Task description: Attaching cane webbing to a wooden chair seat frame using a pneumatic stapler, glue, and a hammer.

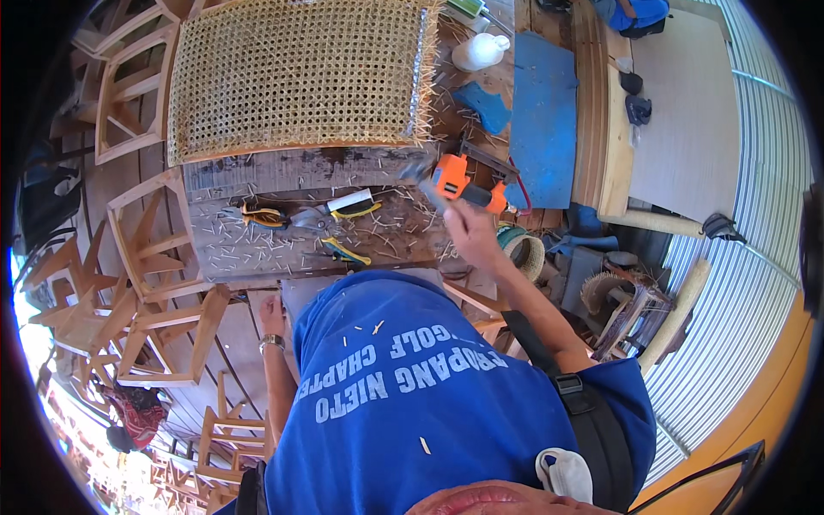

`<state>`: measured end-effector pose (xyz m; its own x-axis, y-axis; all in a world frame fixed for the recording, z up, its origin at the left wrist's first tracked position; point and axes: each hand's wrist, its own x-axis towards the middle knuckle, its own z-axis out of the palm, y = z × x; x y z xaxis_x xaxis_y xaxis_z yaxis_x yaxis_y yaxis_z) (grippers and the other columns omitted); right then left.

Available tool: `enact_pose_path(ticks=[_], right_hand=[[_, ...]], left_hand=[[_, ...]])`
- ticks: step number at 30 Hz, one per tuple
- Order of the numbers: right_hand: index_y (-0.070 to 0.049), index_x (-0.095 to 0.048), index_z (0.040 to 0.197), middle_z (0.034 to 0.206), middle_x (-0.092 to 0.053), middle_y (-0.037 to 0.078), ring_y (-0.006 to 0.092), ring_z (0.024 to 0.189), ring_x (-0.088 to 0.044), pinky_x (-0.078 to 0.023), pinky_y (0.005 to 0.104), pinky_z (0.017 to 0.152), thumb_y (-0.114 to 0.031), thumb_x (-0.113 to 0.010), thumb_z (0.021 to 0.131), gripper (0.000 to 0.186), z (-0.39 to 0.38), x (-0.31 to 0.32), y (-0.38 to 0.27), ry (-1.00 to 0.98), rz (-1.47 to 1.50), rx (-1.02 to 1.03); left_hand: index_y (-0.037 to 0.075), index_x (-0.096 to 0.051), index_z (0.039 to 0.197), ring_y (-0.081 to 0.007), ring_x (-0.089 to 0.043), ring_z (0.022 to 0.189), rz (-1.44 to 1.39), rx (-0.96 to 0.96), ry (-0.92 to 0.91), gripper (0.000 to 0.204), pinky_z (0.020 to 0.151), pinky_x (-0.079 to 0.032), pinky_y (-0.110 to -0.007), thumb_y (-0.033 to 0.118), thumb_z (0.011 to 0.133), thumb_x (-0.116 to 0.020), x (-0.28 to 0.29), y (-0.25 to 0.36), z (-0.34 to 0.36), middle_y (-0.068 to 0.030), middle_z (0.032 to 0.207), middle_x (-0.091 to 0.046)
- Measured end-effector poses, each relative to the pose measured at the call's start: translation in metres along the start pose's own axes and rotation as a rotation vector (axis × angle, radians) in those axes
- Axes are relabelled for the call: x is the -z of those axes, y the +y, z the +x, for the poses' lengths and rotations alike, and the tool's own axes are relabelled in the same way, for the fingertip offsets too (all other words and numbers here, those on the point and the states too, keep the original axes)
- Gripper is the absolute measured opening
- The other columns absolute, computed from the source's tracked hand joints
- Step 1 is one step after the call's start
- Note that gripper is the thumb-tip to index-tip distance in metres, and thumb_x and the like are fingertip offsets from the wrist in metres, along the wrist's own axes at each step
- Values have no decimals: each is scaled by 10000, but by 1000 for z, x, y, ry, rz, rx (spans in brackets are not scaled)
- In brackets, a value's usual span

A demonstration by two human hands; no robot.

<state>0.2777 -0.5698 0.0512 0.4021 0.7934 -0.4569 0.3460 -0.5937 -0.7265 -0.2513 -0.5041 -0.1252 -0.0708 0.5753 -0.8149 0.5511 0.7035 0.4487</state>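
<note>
Cane panel (296,77) lies on the bench (232,176), its visible stretch longer from 9 to 3 o'clock, with 12 pointing straight away from the person. Its frayed right edge runs roughly from 12 to 6. The right hand (472,233) is nearer: the panel's near right corner lies at about 11 o'clock from it, and its middle between 10 and 11. That hand seems to be gripping a hammer (416,170), blurred, its head just off that corner. From the left hand (272,316), the panel is at 12, farther off; that hand hangs low by the shirt (429,369), and I cannot tell whether it holds anything. Just beyond the right hand, around 12, sits an orange staple gun (452,178); pliers (262,215) lie toward 9. Chair frames (167,378) stand from 8 to 10 o'clock of the left hand
</note>
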Motion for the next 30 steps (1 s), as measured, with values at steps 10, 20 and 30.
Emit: enact_pose_path(ticks=[10,20,30], right_hand=[[-5,-583,1246,1200,-595,206,393,1127,-565,-451,479,962,-180,-687,874,425,-9,-26,32,223,-203,174],[9,-512,1270,1202,-557,182,365,1141,-532,-418,463,977,-127,-720,692,629,49,4,110,265,-904,121],[-70,-679,1194,990,-731,210,363,912,-715,-555,408,811,-273,-789,801,456,60,115,-53,-232,-676,-403]], left_hand=[[19,-608,1229,-103,-661,729,168,-601,-13,249,635,-527,-258,135,1009,-608,-43,212,-33,-67,928,-743],[36,-607,1220,-113,-669,734,-92,-773,-89,254,656,-533,-268,107,982,-661,-140,312,-21,-74,921,-737],[17,-615,1199,-125,-665,841,-502,-518,483,339,707,-514,-242,317,1042,-594,21,272,92,-94,1075,-728]])
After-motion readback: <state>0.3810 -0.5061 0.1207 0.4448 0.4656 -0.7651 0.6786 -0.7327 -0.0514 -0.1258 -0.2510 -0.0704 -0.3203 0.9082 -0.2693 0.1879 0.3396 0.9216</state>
